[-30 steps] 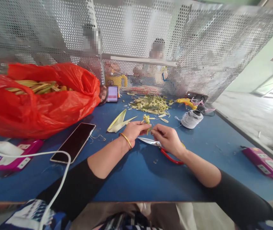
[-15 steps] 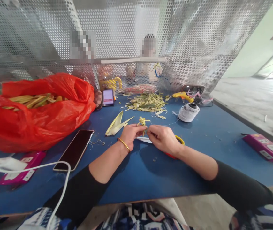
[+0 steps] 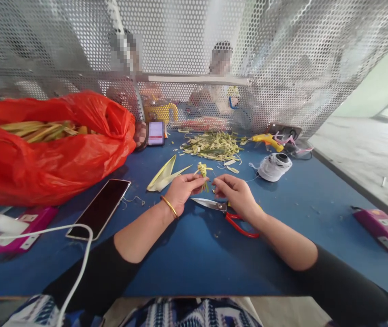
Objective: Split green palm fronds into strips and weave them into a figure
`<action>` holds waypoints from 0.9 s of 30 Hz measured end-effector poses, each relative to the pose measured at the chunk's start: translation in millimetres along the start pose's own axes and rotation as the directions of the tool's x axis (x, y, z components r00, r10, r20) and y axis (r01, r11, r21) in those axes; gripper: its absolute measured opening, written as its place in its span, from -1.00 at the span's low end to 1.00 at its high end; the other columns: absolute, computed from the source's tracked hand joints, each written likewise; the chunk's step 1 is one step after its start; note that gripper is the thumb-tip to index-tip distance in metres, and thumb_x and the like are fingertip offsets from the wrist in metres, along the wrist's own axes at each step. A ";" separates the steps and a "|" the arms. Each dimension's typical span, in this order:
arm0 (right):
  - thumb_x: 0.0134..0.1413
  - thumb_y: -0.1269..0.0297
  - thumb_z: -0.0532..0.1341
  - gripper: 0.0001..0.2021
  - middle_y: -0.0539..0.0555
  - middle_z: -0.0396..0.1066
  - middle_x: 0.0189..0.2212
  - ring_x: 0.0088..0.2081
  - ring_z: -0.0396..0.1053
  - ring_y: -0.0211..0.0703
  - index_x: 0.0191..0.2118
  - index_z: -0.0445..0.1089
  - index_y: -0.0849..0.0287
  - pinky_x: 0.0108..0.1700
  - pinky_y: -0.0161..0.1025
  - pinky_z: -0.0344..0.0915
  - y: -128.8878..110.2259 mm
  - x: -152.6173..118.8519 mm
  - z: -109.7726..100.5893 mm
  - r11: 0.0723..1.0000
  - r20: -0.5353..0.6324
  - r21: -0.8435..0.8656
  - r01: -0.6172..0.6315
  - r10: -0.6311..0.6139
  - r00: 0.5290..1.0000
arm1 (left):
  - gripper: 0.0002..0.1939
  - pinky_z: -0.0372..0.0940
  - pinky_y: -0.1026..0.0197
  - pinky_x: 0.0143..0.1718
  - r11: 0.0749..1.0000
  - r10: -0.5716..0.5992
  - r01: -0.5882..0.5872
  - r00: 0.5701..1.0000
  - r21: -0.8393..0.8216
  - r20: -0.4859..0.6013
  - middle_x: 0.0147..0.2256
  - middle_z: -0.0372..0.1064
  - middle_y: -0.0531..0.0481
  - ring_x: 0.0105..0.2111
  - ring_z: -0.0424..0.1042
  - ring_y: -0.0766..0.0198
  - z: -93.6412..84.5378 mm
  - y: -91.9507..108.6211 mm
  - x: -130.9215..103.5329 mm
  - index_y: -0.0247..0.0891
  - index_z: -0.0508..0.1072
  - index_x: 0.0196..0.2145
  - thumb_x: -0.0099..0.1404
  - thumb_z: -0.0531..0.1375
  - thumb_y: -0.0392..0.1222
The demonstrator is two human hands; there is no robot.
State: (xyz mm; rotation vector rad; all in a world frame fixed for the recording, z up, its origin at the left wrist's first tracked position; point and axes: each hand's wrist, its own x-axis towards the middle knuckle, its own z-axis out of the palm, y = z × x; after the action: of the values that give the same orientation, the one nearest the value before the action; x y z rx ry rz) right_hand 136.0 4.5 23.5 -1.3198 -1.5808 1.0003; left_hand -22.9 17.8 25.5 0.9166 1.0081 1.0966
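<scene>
My left hand (image 3: 184,193), with a gold bangle at its wrist, pinches a small knotted flower of yellow-green leaf strips (image 3: 203,170). Its stems poke out below the fingertips. Just to the right, my right hand (image 3: 234,193) is closed in a pinch on what looks like white thread, very thin at the fingertips. That thread trails off toward the white thread spool (image 3: 274,167). Beneath the hands lie scissors (image 3: 239,223) with red and yellow handles, blades pointing left and partly covered by my right hand. A split pale leaf sheath (image 3: 163,178) rests beside my left hand.
A heap of leaf scraps (image 3: 212,145) lies at the back before a perforated metal screen (image 3: 187,41). At left are a red plastic bag (image 3: 101,154) of leaf strips, a phone (image 3: 100,209) and a power strip (image 3: 40,222). Right: a yellow glue gun (image 3: 268,141), another power strip (image 3: 384,231).
My right hand has turned and drawn slightly away from the left, its fingers less curled. More of the scissors shows now. The whole view has shifted a little.
</scene>
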 end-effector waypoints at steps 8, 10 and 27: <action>-0.18 0.05 0.36 -0.66 0.00 0.47 -0.41 -0.33 0.39 -0.22 -0.30 0.45 0.17 -0.23 -0.25 0.30 -4.1 6.7 -7.4 0.967 -0.030 0.245 -0.066 0.076 0.997 | -0.69 0.12 0.27 -0.42 0.974 0.082 -0.105 0.989 0.200 0.119 -0.63 0.29 0.12 -0.54 0.19 0.40 8.8 -4.2 -11.5 -0.29 0.44 -0.65 -0.12 0.40 -0.02; -0.22 0.09 0.39 -0.69 0.00 0.49 -0.42 -0.35 0.39 -0.22 -0.34 0.46 0.18 -0.21 -0.23 0.29 -5.7 6.5 -9.1 0.954 0.039 0.288 -0.082 0.073 0.997 | -0.74 0.16 0.26 -0.39 0.970 0.049 -0.083 0.988 0.229 0.149 -0.59 0.37 0.08 -0.52 0.25 0.37 9.3 -6.5 -12.4 -0.30 0.50 -0.60 -0.10 0.39 -0.04; -0.27 0.15 0.42 -0.74 -0.04 0.44 -0.53 -0.45 0.31 -0.30 -0.46 0.46 0.20 -0.32 -0.27 0.23 -6.4 4.5 -7.1 0.926 0.031 0.361 -0.107 0.103 0.994 | -0.79 0.19 0.28 -0.42 0.986 -0.024 0.011 0.997 0.168 0.074 -0.62 0.37 0.08 -0.55 0.25 0.39 16.7 -8.6 -15.6 -0.29 0.53 -0.62 -0.17 0.41 -0.12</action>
State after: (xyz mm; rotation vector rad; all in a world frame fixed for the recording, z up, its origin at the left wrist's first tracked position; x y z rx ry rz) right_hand 140.1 8.6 32.4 -1.1492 -1.2654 1.2977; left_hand -7.0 -0.7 25.0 1.0752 1.0547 0.9654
